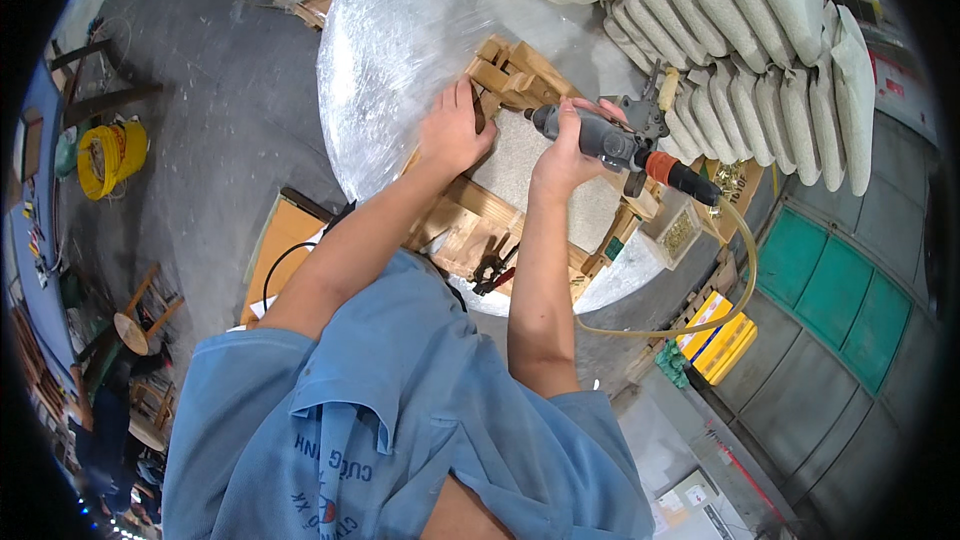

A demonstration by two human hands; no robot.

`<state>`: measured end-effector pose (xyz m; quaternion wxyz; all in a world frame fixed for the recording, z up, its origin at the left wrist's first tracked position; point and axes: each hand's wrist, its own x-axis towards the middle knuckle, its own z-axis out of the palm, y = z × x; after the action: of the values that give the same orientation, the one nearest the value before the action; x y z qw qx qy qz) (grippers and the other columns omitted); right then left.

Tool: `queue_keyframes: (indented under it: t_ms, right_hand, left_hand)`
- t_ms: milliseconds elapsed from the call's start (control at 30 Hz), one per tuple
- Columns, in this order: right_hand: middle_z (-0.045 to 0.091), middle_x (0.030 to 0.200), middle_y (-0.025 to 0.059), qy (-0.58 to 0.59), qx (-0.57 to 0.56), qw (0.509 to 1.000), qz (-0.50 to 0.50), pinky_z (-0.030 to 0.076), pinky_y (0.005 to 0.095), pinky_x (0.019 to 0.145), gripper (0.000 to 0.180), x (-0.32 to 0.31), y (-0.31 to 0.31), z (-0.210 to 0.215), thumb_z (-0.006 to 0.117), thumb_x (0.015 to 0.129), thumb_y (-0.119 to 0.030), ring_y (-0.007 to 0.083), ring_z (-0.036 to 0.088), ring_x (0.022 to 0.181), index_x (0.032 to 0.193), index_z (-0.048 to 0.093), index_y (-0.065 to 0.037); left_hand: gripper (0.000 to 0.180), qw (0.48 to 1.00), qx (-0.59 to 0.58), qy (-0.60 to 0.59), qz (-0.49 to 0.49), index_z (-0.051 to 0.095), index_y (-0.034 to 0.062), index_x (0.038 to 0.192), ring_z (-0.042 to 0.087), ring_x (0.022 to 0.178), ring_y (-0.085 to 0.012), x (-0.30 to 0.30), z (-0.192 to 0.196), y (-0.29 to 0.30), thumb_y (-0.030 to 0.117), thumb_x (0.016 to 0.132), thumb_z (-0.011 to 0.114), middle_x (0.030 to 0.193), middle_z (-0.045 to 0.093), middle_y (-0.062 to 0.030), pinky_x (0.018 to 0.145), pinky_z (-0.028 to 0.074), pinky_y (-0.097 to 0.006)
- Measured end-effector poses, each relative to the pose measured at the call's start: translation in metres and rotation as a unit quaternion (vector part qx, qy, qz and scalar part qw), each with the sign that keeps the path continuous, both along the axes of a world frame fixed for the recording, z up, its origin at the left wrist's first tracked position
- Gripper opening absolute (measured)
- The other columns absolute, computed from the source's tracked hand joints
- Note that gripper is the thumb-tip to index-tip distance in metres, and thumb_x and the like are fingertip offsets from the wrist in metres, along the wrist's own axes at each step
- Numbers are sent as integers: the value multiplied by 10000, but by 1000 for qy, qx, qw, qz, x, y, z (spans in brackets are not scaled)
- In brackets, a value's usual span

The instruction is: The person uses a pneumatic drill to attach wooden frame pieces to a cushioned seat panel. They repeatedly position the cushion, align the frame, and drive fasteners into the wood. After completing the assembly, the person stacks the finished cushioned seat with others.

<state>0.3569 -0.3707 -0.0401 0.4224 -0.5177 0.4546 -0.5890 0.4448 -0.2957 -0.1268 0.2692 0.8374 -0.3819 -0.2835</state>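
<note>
- Wooden chair frame, with a pale upholstered seat panel in it, lies on the round table wrapped in clear film, just ahead of me at the middle of the scene.
- My right hand is clenched around the grey body of the pneumatic stapler, whose nose points left toward the frame's far corner.
- My left hand presses flat on the frame's far left rail, fingers spread, grasping nothing, just pinning the wood down.
- To do this well, I judge the tool nose should sit square on the fabric edge over the wood, with the left fingers kept clear of its line and pressure steady so the frame does not slide on the slick film.
- A yellowish air hose loops from the tool's orange collar down to the right; I would keep slack in it so it does not tug the tool off line.
- Small red-handled pliers rest on the near edge of the frame.
- Far right, rows of pale cushions are stacked; a yellow crate sits on the floor near right, and a yellow hose coil lies far left.
</note>
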Motion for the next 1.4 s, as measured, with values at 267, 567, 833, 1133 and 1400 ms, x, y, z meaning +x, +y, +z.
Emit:
queue_keyframes:
  t_ms: [267, 567, 833, 1133, 1400]
  right_hand:
    - [667, 988, 129, -3, -1, 1000, 9, 563, 362, 886, 508, -1, -5, -3, 732, 813, 97, 201, 676, 917, 1239, 484, -26]
    - [656, 981, 112, 27, -23, 999, -3, 571, 340, 855, 502, 1, 9, -7, 740, 823, 85, 187, 668, 913, 1243, 489, -30]
    - [657, 979, 100, -1, 27, 999, -44, 551, 319, 837, 505, 12, -12, 2, 751, 821, 71, 168, 652, 890, 1252, 505, -22]
    - [648, 1015, 109, -3, -19, 1000, -13, 560, 341, 852, 536, 5, -4, -16, 767, 816, 83, 188, 655, 932, 1257, 486, -34]
    - [640, 1074, 128, 55, -95, 991, 74, 550, 353, 890, 552, -3, 15, -23, 790, 801, 74, 204, 649, 966, 1222, 461, -65]
  left_hand:
    - [864, 1000, 6, -12, -3, 338, 22, 1544, 545, 1278, -380, -3, -1, -1, 383, 856, 718, 1415, 527, -182, 1029, 511, -486]
    - [873, 1000, -3, -22, -5, 345, 26, 1541, 544, 1289, -369, -4, -3, 1, 382, 847, 737, 1394, 546, -175, 1006, 526, -491]
    - [884, 999, 25, -23, -13, 343, 31, 1545, 547, 1289, -368, 0, 5, -1, 387, 841, 742, 1414, 539, -169, 1006, 529, -494]
    - [881, 1000, 7, -18, 1, 344, 29, 1548, 540, 1303, -379, 0, 0, 0, 377, 840, 735, 1449, 523, -175, 1011, 527, -500]
    - [867, 1000, 20, -4, -2, 358, 12, 1548, 550, 1281, -374, 1, 4, -2, 374, 847, 719, 1433, 536, -179, 1027, 522, -482]
